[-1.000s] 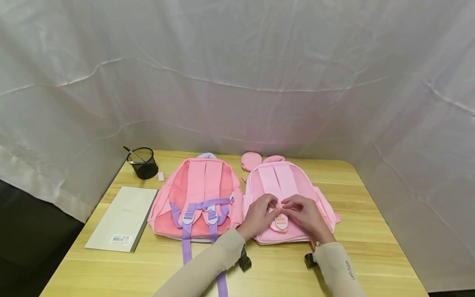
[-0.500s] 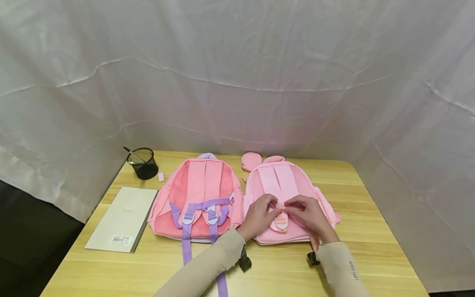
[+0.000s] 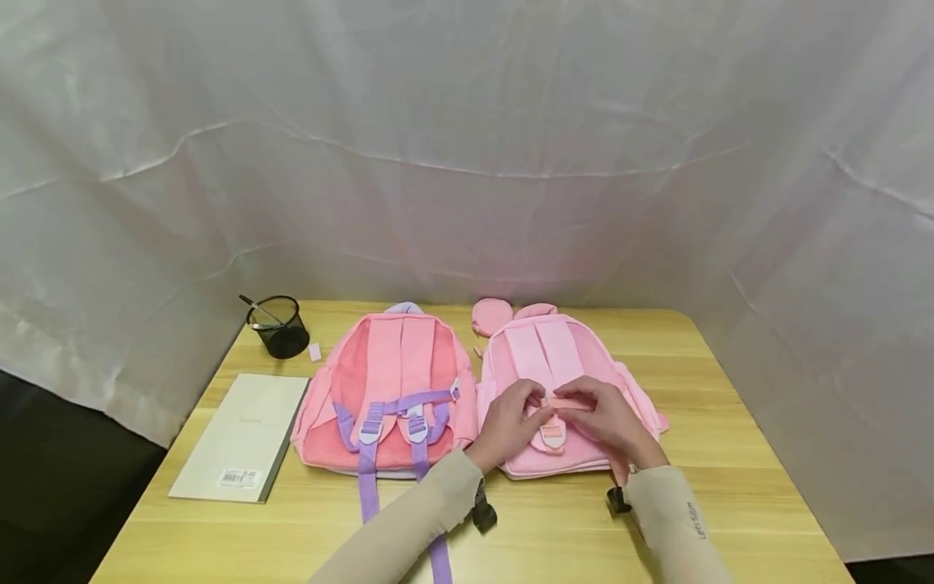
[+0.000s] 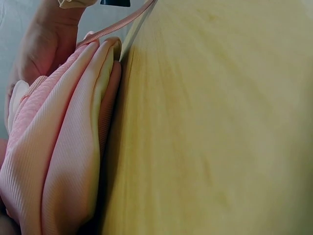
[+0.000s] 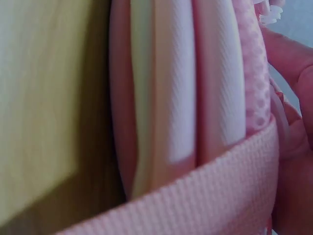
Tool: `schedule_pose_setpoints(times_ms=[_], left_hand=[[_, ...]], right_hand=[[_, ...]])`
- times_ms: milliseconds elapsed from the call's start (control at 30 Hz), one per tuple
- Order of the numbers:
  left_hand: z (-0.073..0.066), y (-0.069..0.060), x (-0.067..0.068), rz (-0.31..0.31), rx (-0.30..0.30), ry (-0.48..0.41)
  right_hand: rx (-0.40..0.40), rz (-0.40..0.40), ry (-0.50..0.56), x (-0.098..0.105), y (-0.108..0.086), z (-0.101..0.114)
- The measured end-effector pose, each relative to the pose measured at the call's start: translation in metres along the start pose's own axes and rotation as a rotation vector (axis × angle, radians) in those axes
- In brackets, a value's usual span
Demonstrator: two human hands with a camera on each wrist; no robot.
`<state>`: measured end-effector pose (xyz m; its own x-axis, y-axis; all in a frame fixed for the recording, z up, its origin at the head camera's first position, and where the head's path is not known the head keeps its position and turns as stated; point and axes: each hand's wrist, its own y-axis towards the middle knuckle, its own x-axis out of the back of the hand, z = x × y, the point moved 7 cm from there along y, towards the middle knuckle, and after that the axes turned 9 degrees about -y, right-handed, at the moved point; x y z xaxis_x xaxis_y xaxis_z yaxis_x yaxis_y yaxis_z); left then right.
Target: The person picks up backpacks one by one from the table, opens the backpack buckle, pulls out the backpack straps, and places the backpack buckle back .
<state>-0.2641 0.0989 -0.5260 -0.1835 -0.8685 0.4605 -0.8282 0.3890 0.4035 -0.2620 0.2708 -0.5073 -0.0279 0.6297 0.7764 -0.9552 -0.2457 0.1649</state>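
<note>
A light pink backpack [image 3: 503, 349] lies on the table with its straps facing up. Over its lower middle, my left hand [image 3: 509, 426] pinches a small pale buckle [image 3: 546, 401], mostly covered by the fingertips. My right hand [image 3: 611, 422] pinches a peach webbing strap [image 3: 572, 402] that runs from the buckle. In the right wrist view a white plastic buckle [image 5: 271, 14] shows near the fingers, and pink webbing [image 5: 195, 191] crosses the foreground. A second adjuster buckle [image 3: 552, 436] lies just below the hands. The left wrist view shows the backpack's side [image 4: 68, 147].
To the left lies a coral backpack [image 3: 346, 349] with purple straps [image 3: 368, 487] hanging toward the front. A notebook [image 3: 241, 430], a black mesh pen cup [image 3: 288, 337] and an eraser-like block [image 3: 314, 352] are farther left. A round pink pouch [image 3: 492, 316] sits behind.
My right hand has shifted slightly to the right, and more of the peach strap shows between my hands. My left hand stays almost in place. The head view has tilted a little.
</note>
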Motion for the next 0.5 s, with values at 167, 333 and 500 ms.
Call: schedule_pose_setpoints(times_ms=[167, 333, 500], left_hand=[[0.0011, 0.0009, -0.0006, -0.009, -0.029, 0.004], [0.0032, 0.0003, -0.0001, -0.014, -0.028, 0.013], [0.0035, -0.0002, 0.001, -0.013, -0.022, 0.01]], right_hand=[[-0.019, 0.025, -0.021, 0.0003, 0.0035, 0.0], [0.02, 0.042, 0.002, -0.0023, 0.0083, 0.0053], [-0.006, 0.055, 0.002, -0.0028, 0.008, 0.0012]])
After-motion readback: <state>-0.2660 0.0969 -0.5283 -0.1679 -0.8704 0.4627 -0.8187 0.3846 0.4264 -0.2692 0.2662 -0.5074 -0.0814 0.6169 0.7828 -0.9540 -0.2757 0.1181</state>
